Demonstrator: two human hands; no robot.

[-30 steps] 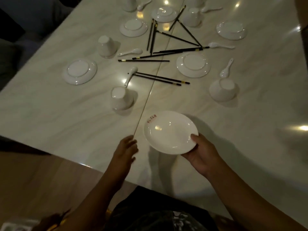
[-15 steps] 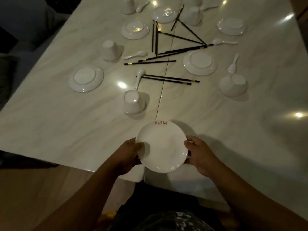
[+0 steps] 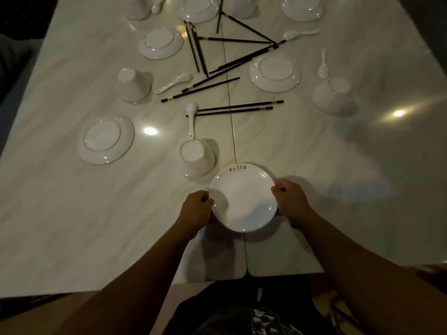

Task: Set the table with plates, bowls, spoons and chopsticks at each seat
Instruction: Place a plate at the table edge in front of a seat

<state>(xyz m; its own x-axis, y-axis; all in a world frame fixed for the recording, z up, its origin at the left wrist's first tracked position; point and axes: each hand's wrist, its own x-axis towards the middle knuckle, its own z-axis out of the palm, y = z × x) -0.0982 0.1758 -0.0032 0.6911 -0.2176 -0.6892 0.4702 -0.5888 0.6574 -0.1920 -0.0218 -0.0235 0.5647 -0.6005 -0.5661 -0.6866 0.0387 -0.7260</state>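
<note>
Fingers (image 3: 278, 188) of the right hand (image 3: 294, 201) curl over the right rim of the round white ceramic plate (image 3: 244, 201) and pinch it. The left hand (image 3: 197, 210) grips the opposite rim the same way, its fingers (image 3: 206, 199) folded round the edge. The plate sits face up over the seam (image 3: 233, 141) of the pale marbled surface (image 3: 72, 213), near the person's edge. Whether it rests there or hangs just above cannot be told.

The likeliest trouble is a knock. An upturned white bowl (image 3: 197, 158) stands just beside the plate's far-left rim, so a push forward or leftward would probably clip it. A white ceramic spoon (image 3: 192, 117) reaches the bowl's base with its handle (its head lies against a pair of black chopsticks (image 3: 234, 108)), so one bump could shift all three. The glossy top adds a second risk: letting go unevenly might let the plate skate toward the near edge.

Being round, the plate has no long axis. Its only heading comes from the red printed mark (image 3: 237, 168) on the rim, which lies at the far side, pointing away from the person.
</note>
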